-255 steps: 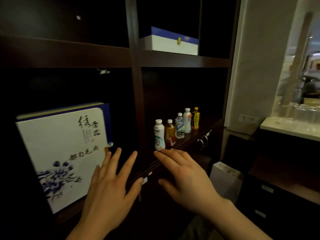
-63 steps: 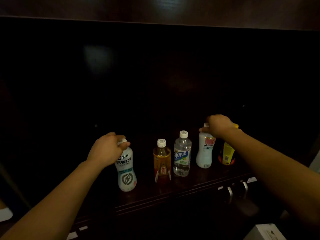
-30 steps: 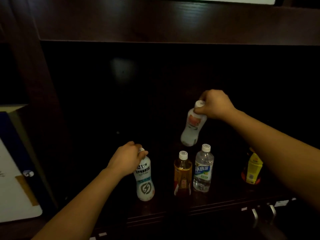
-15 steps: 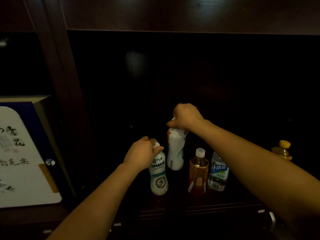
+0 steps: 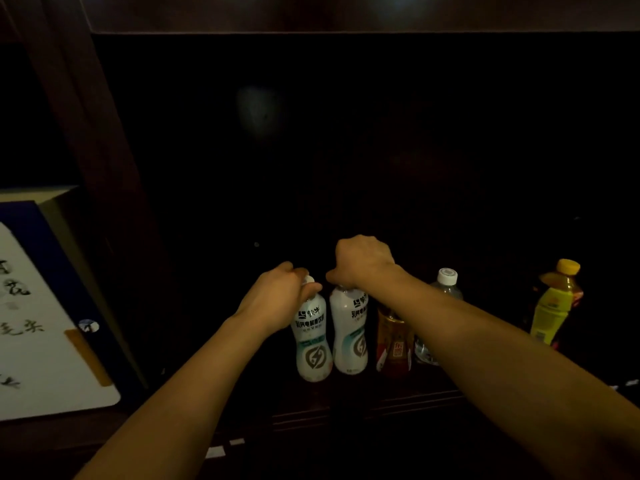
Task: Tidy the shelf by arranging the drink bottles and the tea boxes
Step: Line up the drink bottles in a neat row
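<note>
Left hand [image 5: 277, 299] pinches the cap of one white electrolyte-drink bottle [image 5: 311, 344]; right hand [image 5: 363, 261] is closed over the top of its twin [image 5: 349, 336], the two bottles side by side and apparently touching, both upright on the dark shelf [image 5: 346, 403]. At the pair's 3 o'clock: amber tea bottle [image 5: 393, 344], then clear water bottle [image 5: 446, 289], then, well apart, a yellow-capped bottle [image 5: 554, 306]. Tea box [image 5: 45, 323] at 9 o'clock, in the neighbouring bay. Step in hand, likely: matching like bottles together. Next move calls for letting go without a wobble, then closing the gap to the yellow-capped bottle.
</note>
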